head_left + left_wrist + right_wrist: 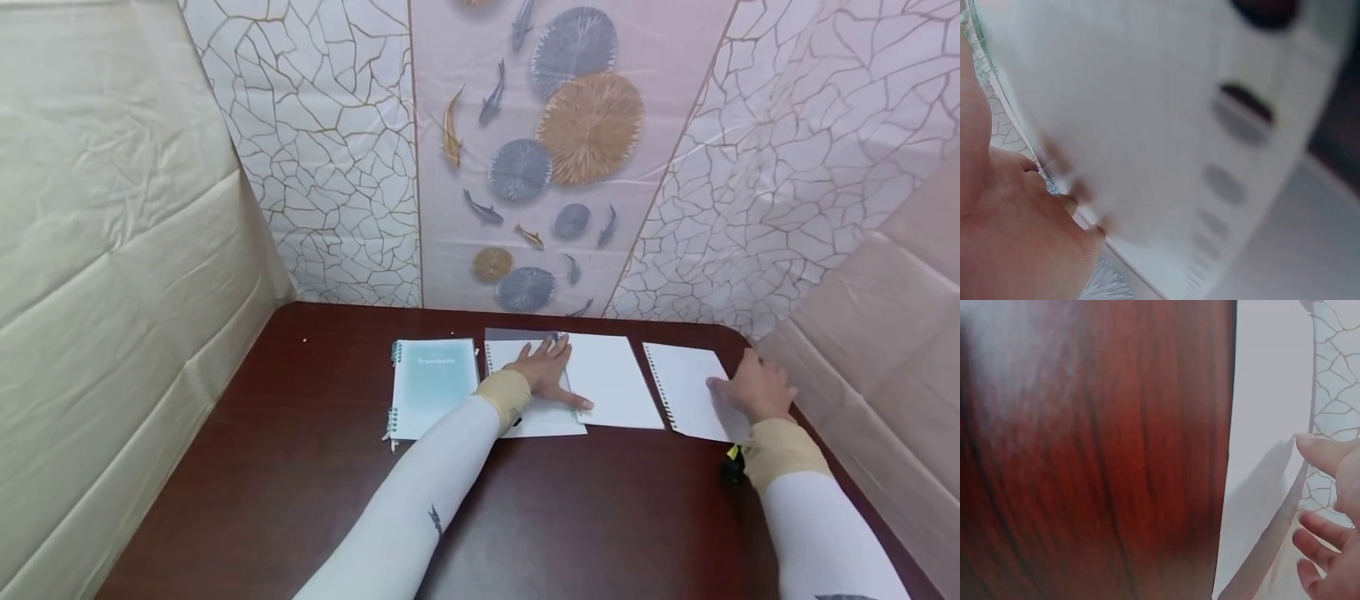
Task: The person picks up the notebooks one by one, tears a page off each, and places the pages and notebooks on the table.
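My left hand (542,377) lies with spread fingers over two overlapping white sheets. One is a white punched sheet (547,425) beneath the wrist, the other a white sheet (615,379) to its right, under the thumb. Large punched holes run along a white page (1129,94) in the left wrist view, close to the camera. My right hand (759,387) is at the far edge of a separate punched sheet (682,387). In the right wrist view its thumb touches the edge of that paper (1272,381), while the other fingers (1316,550) spread loosely beyond it.
A teal ring-bound notebook (437,400) marked "freedom" lies to the left. A dark translucent cover (517,334) shows behind the middle sheets. Beside the right wrist sits a small black-and-yellow object (732,468). Patterned cloth (345,167) hangs behind the brown table (315,467).
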Action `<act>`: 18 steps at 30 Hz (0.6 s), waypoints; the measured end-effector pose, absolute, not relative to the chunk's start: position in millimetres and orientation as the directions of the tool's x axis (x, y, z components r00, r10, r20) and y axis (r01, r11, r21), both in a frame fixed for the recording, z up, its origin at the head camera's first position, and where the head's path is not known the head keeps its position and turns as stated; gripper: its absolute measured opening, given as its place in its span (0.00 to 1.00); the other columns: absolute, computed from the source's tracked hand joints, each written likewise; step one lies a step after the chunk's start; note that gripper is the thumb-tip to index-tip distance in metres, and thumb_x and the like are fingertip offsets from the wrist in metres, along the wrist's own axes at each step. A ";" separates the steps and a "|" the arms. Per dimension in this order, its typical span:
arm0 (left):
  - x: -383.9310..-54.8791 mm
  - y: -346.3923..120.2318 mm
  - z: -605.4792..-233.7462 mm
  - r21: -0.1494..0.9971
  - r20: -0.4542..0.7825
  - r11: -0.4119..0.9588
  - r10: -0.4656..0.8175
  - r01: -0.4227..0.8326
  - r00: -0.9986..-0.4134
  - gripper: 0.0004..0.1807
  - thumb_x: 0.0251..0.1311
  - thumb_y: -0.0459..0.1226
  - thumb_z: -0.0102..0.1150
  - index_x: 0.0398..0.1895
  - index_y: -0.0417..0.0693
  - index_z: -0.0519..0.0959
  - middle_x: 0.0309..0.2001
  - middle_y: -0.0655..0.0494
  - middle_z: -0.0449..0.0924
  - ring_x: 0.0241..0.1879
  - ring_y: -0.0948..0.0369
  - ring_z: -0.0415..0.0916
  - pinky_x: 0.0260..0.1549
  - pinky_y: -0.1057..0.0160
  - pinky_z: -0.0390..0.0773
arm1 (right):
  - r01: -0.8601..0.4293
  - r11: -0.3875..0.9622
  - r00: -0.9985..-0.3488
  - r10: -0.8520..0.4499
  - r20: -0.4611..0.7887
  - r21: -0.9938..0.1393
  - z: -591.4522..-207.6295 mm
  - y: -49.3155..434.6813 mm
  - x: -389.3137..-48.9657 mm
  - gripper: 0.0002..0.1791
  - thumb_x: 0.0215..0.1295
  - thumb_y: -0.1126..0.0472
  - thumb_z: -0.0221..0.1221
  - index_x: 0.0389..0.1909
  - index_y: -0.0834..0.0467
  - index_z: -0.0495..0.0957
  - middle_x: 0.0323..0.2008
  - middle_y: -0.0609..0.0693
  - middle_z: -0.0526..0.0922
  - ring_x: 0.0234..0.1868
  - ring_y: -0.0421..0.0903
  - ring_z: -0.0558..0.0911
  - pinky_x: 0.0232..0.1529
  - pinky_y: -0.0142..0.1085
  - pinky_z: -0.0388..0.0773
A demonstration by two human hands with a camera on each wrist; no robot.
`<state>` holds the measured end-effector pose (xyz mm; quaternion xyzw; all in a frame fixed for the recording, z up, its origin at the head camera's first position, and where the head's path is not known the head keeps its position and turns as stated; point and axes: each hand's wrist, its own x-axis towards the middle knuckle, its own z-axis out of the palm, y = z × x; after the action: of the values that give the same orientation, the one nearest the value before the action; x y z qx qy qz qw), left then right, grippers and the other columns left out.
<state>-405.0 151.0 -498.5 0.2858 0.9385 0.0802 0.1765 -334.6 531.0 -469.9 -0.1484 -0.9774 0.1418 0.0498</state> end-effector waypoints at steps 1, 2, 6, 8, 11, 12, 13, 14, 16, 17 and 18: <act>-405.7 151.8 -499.3 0.256 -0.287 0.821 0.568 0.510 -0.771 0.74 0.49 0.85 0.51 0.87 0.61 0.29 0.84 0.68 0.14 0.83 0.61 0.17 0.80 0.48 0.28 | 0.264 0.918 -0.950 0.301 0.085 -0.296 -467.7 527.9 -334.5 0.56 0.69 0.43 0.65 0.78 0.76 0.47 0.69 0.86 0.55 0.67 0.86 0.57 0.61 0.80 0.55; -406.0 152.6 -500.1 0.261 -0.286 0.820 0.570 0.510 -0.770 0.74 0.48 0.85 0.52 0.87 0.61 0.29 0.84 0.68 0.14 0.83 0.61 0.17 0.80 0.48 0.28 | 0.241 0.921 -0.950 0.289 0.119 -0.306 -464.8 523.0 -334.6 0.56 0.71 0.42 0.64 0.79 0.74 0.46 0.70 0.86 0.55 0.68 0.86 0.56 0.61 0.80 0.55; -403.9 152.6 -499.5 0.268 -0.279 0.819 0.570 0.507 -0.773 0.74 0.48 0.85 0.53 0.88 0.61 0.30 0.84 0.69 0.15 0.83 0.61 0.18 0.81 0.48 0.29 | 0.069 0.940 -0.945 0.168 0.281 -0.333 -449.2 487.5 -338.5 0.52 0.76 0.37 0.58 0.82 0.68 0.49 0.72 0.82 0.58 0.70 0.82 0.58 0.63 0.80 0.54; -403.3 152.7 -499.5 0.261 -0.277 0.821 0.568 0.508 -0.775 0.73 0.48 0.85 0.52 0.88 0.62 0.32 0.85 0.69 0.17 0.84 0.62 0.19 0.81 0.49 0.31 | -0.027 0.943 -0.939 0.090 0.332 -0.331 -440.1 464.5 -337.4 0.50 0.77 0.37 0.57 0.82 0.67 0.52 0.73 0.79 0.60 0.72 0.80 0.59 0.64 0.80 0.54; -396.4 149.1 -488.9 0.259 -0.280 0.819 0.571 0.512 -0.772 0.73 0.48 0.85 0.53 0.88 0.60 0.36 0.86 0.67 0.22 0.85 0.61 0.23 0.82 0.49 0.35 | -0.136 0.941 -0.927 -0.010 0.376 -0.311 -429.2 430.7 -332.5 0.48 0.77 0.38 0.59 0.82 0.66 0.56 0.73 0.76 0.63 0.73 0.76 0.60 0.64 0.79 0.57; -392.9 147.1 -483.0 0.265 -0.279 0.814 0.578 0.517 -0.767 0.73 0.49 0.84 0.53 0.89 0.58 0.37 0.87 0.65 0.24 0.85 0.59 0.25 0.82 0.48 0.36 | -0.166 0.938 -0.922 -0.039 0.385 -0.304 -426.8 420.4 -330.1 0.47 0.76 0.39 0.60 0.81 0.66 0.57 0.72 0.76 0.64 0.73 0.75 0.61 0.63 0.78 0.58; -390.9 145.9 -478.3 0.272 -0.278 0.808 0.585 0.522 -0.762 0.73 0.49 0.84 0.54 0.89 0.56 0.38 0.87 0.63 0.26 0.85 0.57 0.26 0.82 0.47 0.36 | -0.194 0.936 -0.918 -0.069 0.390 -0.292 -425.4 411.6 -328.1 0.46 0.76 0.40 0.61 0.80 0.66 0.59 0.72 0.75 0.65 0.73 0.75 0.63 0.63 0.78 0.59; -387.2 143.6 -471.8 0.279 -0.273 0.802 0.594 0.529 -0.757 0.73 0.50 0.83 0.55 0.89 0.54 0.39 0.87 0.60 0.28 0.85 0.55 0.27 0.82 0.46 0.38 | -0.218 0.935 -0.916 -0.096 0.390 -0.280 -424.8 403.8 -326.5 0.45 0.75 0.42 0.62 0.80 0.66 0.60 0.71 0.75 0.66 0.72 0.75 0.64 0.62 0.78 0.61; -380.3 139.5 -459.2 0.288 -0.262 0.787 0.613 0.546 -0.745 0.71 0.54 0.80 0.56 0.88 0.51 0.40 0.88 0.56 0.31 0.85 0.52 0.30 0.81 0.45 0.39 | -0.250 0.931 -0.919 -0.142 0.369 -0.267 -426.4 392.1 -323.4 0.44 0.75 0.43 0.63 0.79 0.66 0.61 0.71 0.74 0.67 0.71 0.75 0.65 0.63 0.77 0.61; -381.7 139.9 -459.1 0.288 -0.254 0.784 0.616 0.550 -0.745 0.71 0.54 0.80 0.57 0.88 0.51 0.40 0.88 0.56 0.32 0.86 0.52 0.31 0.81 0.45 0.41 | -0.259 0.929 -0.924 -0.159 0.347 -0.264 -428.5 388.5 -321.8 0.44 0.75 0.44 0.63 0.79 0.66 0.61 0.71 0.74 0.67 0.71 0.75 0.66 0.63 0.77 0.62; -381.0 139.5 -457.4 0.301 -0.237 0.773 0.628 0.558 -0.741 0.71 0.55 0.79 0.58 0.88 0.49 0.40 0.88 0.54 0.34 0.85 0.50 0.33 0.81 0.44 0.43 | -0.259 0.931 -0.933 -0.171 0.318 -0.259 -431.6 386.1 -320.4 0.44 0.75 0.43 0.62 0.79 0.67 0.61 0.71 0.74 0.68 0.71 0.74 0.66 0.63 0.77 0.63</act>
<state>-381.0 139.5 -457.4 0.3199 0.9271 0.1056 0.1643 -320.4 386.1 -431.6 0.1104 -0.9715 0.1501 0.1467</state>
